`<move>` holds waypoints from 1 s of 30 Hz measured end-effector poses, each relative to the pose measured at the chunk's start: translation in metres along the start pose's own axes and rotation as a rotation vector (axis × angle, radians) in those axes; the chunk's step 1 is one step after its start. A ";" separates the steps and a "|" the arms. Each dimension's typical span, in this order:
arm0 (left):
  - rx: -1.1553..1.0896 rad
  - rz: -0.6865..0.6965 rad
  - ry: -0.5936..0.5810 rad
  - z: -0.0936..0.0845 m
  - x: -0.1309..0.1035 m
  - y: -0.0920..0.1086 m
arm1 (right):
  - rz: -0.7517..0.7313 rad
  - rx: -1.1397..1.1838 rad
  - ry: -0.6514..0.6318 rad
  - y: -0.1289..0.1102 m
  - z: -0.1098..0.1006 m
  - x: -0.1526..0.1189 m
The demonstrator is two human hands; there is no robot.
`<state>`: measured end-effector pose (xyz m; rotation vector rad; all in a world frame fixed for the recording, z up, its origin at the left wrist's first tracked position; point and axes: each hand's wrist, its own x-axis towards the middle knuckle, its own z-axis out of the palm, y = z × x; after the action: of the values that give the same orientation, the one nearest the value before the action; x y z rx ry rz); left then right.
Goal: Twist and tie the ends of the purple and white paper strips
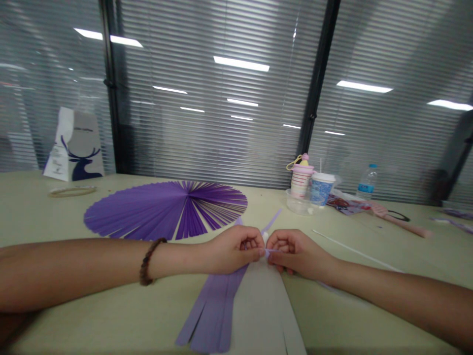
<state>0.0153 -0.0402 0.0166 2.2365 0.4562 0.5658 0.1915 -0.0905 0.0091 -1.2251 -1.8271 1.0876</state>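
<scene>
My left hand [240,249], with a dark beaded bracelet [149,261] on its wrist, pinches a thin light purple ribbon [271,251] at the top of a gathered bundle. Opposite it, my right hand [295,250] grips the same ribbon between thumb and fingers. Under the hands the bundle fans out toward me: light purple strips [216,310] on the left, a broad white sheet [264,310] slit near its lower edge on the right. A narrow purple end sticks up behind the fingers. The exact knot or crossing is hidden by my fingertips.
Behind my left arm lies a large round fan of purple strips [148,209]. A white deer-print bag [79,148] and a tape ring [73,191] are at the left. Cups [322,190], a clear tub [301,204], a bottle [367,182] and a pink hand-shaped stick [402,223] stand or lie right.
</scene>
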 end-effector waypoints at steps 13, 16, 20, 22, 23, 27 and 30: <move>0.063 0.006 0.011 0.000 -0.002 0.005 | -0.048 0.035 -0.006 -0.004 0.002 -0.003; 0.061 0.008 0.011 0.001 -0.002 0.005 | -0.039 0.048 -0.008 -0.004 0.002 -0.002; 0.058 0.021 0.013 0.001 -0.003 0.005 | -0.026 0.051 -0.006 -0.003 0.001 -0.001; 0.058 0.017 0.006 0.001 -0.003 0.004 | -0.017 0.043 -0.004 -0.002 0.001 -0.001; 0.056 0.015 0.005 0.001 -0.003 0.004 | -0.011 0.036 -0.002 -0.002 0.001 -0.001; 0.065 0.013 0.022 0.000 -0.002 0.004 | 0.004 0.010 -0.001 -0.001 0.000 0.000; 0.061 0.001 0.020 0.001 -0.002 0.003 | 0.011 0.004 0.001 -0.001 0.000 0.000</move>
<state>0.0140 -0.0439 0.0182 2.2907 0.4883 0.5826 0.1909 -0.0908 0.0094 -1.2342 -1.8189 1.0955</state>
